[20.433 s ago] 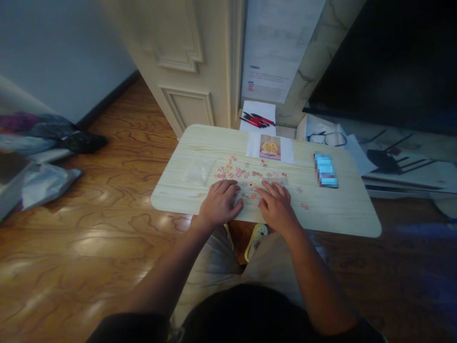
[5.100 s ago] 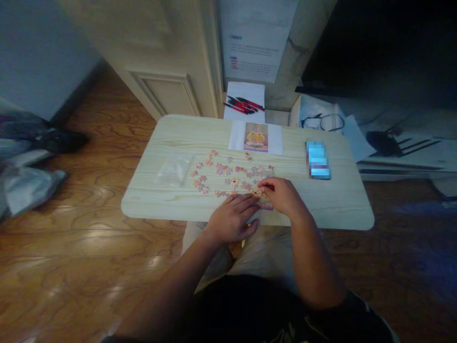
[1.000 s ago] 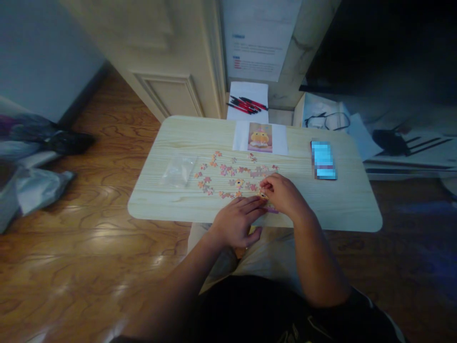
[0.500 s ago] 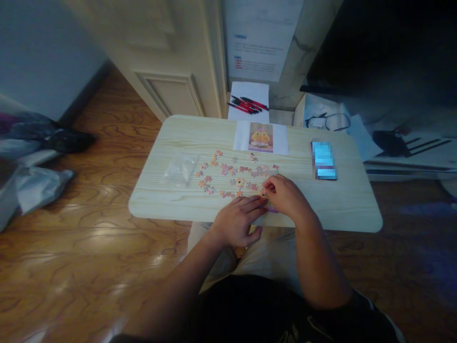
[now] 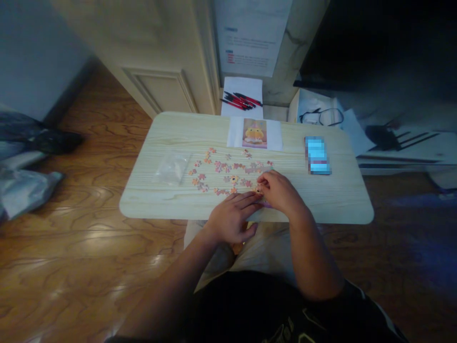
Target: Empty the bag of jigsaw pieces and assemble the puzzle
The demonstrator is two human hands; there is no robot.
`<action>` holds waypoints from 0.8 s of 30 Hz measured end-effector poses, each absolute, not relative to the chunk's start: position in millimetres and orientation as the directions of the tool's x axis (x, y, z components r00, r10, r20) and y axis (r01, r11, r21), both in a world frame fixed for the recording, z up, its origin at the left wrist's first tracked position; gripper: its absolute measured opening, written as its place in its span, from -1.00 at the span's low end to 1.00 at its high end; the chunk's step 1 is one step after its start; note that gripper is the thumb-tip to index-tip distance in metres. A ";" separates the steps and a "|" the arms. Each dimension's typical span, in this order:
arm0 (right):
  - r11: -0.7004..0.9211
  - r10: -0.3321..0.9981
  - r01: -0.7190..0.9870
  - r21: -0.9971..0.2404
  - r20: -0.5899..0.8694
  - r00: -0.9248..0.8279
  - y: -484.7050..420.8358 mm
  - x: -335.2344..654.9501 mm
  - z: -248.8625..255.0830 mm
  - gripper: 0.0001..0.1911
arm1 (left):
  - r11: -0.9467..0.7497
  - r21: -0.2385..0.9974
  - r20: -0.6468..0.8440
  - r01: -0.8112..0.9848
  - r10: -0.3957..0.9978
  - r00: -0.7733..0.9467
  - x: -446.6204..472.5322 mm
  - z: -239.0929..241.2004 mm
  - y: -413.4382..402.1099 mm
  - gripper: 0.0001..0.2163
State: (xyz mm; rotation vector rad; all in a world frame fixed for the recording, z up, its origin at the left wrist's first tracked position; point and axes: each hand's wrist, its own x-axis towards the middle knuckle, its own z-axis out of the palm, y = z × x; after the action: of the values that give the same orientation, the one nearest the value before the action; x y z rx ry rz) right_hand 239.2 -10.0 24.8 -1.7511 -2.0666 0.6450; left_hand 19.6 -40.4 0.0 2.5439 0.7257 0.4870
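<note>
In the head view, my left hand [image 5: 233,216] lay flat, thumb apart, its fingertips touching the small purple-edged jigsaw section [image 5: 266,204], while my right hand [image 5: 283,191] bent over that section with thumb and fingertips drawn together, though I could not tell whether they gripped a piece. Beyond my left hand, loose pink, orange and grey jigsaw pieces [image 5: 218,166] lay on the pale wood-grain, round-cornered table [image 5: 143,202]; ahead of my right hand was a white paper sheet with a yellow printed figure [image 5: 255,134], and to its right a dark-edged, blue-screened phone [image 5: 317,156].
</note>
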 end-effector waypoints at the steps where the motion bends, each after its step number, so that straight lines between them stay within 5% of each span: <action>1: 0.126 0.986 0.822 -0.556 -0.017 -0.163 -9.5 240.5 24.4 -0.85 | -0.762 0.505 0.210 0.405 0.564 0.799 19.4 -0.4 -40.5 -0.45; 24: 0.110 0.980 0.832 -0.543 -0.080 -0.181 -9.3 236.4 26.0 -0.87 | -0.752 0.493 0.184 0.437 0.581 0.793 20.4 3.8 -41.7 -0.45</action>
State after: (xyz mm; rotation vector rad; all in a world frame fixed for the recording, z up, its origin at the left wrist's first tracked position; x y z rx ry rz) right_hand 236.4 -9.3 26.0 -1.7833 -2.0920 0.6967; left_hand 20.4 -41.7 3.8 2.5507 0.7649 0.4578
